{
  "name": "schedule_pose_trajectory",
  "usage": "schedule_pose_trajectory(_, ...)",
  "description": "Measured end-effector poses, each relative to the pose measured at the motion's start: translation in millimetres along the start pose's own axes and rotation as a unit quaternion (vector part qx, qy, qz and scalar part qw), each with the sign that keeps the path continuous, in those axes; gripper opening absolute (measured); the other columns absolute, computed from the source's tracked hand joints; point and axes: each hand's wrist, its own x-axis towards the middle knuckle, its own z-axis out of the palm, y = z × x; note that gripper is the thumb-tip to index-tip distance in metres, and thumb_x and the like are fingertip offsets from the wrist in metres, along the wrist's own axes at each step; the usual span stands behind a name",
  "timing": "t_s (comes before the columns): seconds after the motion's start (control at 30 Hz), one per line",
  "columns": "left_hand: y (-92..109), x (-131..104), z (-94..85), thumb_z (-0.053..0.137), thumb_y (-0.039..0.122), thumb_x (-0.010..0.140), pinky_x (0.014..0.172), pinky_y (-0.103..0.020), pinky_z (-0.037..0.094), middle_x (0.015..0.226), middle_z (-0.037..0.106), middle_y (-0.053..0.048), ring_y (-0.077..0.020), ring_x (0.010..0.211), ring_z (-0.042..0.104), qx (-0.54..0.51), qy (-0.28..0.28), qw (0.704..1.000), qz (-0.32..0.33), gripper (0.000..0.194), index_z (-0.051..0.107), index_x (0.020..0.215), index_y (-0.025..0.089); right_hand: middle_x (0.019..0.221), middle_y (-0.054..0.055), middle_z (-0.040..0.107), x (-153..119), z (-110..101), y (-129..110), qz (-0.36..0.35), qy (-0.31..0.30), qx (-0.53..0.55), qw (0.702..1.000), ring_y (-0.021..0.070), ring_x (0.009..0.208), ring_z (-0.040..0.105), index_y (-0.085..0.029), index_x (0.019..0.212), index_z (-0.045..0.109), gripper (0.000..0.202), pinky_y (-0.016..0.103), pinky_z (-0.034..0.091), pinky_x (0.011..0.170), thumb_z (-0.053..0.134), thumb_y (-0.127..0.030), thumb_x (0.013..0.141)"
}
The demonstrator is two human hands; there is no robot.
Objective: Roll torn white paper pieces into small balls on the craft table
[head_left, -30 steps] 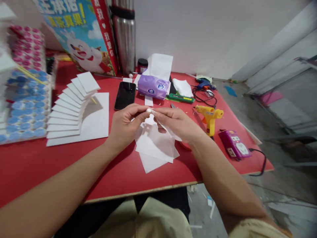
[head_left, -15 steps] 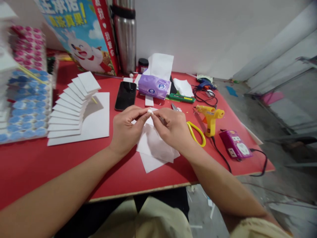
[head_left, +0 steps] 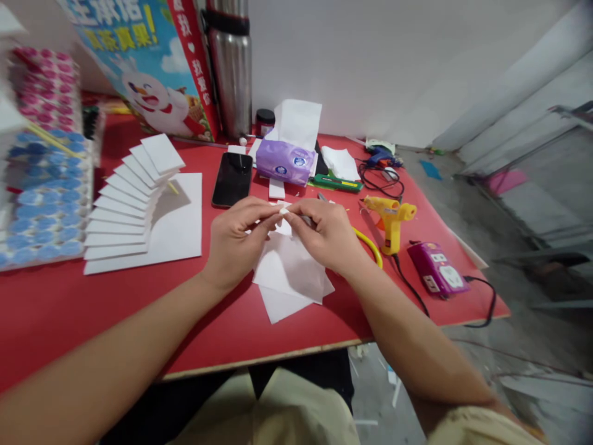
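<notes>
A tiny white piece [head_left: 283,211] is pinched between the fingertips of both hands, above the middle of the table. My left hand [head_left: 238,241] holds it from the left with thumb and index finger. From the right, my right hand [head_left: 327,235] grips the same piece, its fingers curled. Whether it is paper or something softer is too small to tell. Below the hands lie overlapping white paper sheets [head_left: 291,278]. Yellow-handled scissors [head_left: 372,247] lie partly hidden under my right hand.
On the red table [head_left: 194,327] are a phone [head_left: 233,179], purple tissue pack [head_left: 285,162], green cutter [head_left: 337,183], yellow glue gun [head_left: 390,216] and purple power socket [head_left: 438,269]. A fanned white stair model [head_left: 125,210] stands left.
The fingertips have shifted slightly around the white piece, and my right hand now covers more of the scissors. The whole view has moved a little.
</notes>
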Motion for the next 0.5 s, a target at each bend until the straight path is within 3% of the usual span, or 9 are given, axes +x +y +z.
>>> schedule_pose_trajectory(0.17, 2, 8, -7.4, 0.077, 0.026, 0.088, 0.056, -0.023, 0.054, 0.089, 0.074, -0.002, -0.0079, 0.058, 0.063, -0.063, -0.047, 0.994, -0.074, 0.012, 0.083, 0.098, 0.025, 0.082, 0.004, 0.071, 2, -7, 10, -0.046, -0.047, 0.053, 0.996, 0.0134, 0.073, 0.061, -0.016, 0.089, 0.071, 0.023, 0.027, 0.044, 0.07, 0.057, -0.029, 0.102)
schedule_pose_trajectory(0.33, 4, 7, -7.4, 0.074, 0.032, 0.091, 0.055, -0.021, 0.053, 0.087, 0.072, -0.002, -0.0075, 0.057, 0.061, -0.032, -0.043, 0.998, -0.023, 0.013, 0.084, 0.096, 0.026, 0.079, 0.003, 0.071, 1, -4, 6, -0.036, -0.019, 0.056, 0.998, 0.0132, 0.071, 0.061, -0.016, 0.085, 0.07, 0.023, 0.026, 0.043, 0.068, 0.058, -0.027, 0.101)
schedule_pose_trajectory(0.5, 3, 5, -5.8, 0.072, 0.026, 0.092, 0.059, -0.022, 0.057, 0.093, 0.075, -0.003, -0.0094, 0.064, 0.067, -0.014, -0.028, 0.999, -0.004, 0.014, 0.083, 0.101, 0.024, 0.07, 0.001, 0.07, 1, -2, -1, 0.021, -0.014, 0.029, 0.999, 0.0116, 0.063, 0.058, -0.016, 0.078, 0.07, 0.027, 0.026, 0.04, 0.065, 0.057, -0.025, 0.1)
